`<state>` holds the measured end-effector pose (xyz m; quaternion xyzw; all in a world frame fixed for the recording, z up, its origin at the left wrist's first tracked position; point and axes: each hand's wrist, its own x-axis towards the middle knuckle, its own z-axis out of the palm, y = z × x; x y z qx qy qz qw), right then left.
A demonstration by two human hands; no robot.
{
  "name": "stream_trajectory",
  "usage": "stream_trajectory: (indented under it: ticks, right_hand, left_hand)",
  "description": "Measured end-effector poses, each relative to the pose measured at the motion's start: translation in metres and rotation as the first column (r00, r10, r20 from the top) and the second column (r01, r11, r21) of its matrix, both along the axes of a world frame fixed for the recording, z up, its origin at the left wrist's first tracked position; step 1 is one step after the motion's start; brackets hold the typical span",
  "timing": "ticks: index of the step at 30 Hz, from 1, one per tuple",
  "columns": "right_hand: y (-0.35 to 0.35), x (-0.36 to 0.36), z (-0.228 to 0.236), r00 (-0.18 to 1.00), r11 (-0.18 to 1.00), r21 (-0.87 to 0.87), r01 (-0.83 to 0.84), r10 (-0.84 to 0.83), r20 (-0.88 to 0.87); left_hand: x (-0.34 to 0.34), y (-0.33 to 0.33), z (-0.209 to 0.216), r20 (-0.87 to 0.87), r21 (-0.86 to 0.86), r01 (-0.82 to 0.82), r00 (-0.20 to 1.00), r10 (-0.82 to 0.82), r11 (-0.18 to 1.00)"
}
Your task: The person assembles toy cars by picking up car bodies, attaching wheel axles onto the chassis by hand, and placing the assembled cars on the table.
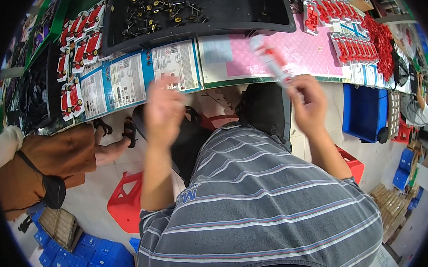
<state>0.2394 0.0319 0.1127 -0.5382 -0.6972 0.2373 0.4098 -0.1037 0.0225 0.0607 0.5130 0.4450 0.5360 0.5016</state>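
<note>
My right hand (309, 102) is closed around the near end of a red-and-white toy car part (274, 60), which is smeared by motion. The part tilts up and to the left, over the table's front edge and the pink sheet. Over the front edge further left, my left hand (166, 107) is raised and blurred. Nothing shows in it, but its fingers are too smeared to read. A black tray (237, 29) ahead of both hands holds many small black axles with wheels, some with yellow hubs (156, 3).
Red-and-white toy cars (92, 45) stand in rows at the left. Similar red-and-white parts (355, 49) line the right, beside a heap of red pieces (382, 37). Printed cards (126, 77) cover the table's front left. A blue bin (365, 111) sits below right. Someone in brown clothing (60, 151) is at left.
</note>
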Motion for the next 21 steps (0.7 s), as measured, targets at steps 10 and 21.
stream_trajectory:
  ticks: [10,21]
  right_hand:
    - [0.183,0.058,-0.011,0.899,0.961,0.259,0.098,-0.197,0.392]
    - [0.255,0.066,-0.05,0.595,0.949,0.158,0.272,-0.295,0.748]
  left_hand:
    - [0.065,-0.006,0.004,0.464,-0.232,0.224,0.881,-0.095,0.946]
    - [0.087,-0.026,-0.009,0.545,-0.263,0.216,0.837,-0.04,0.94]
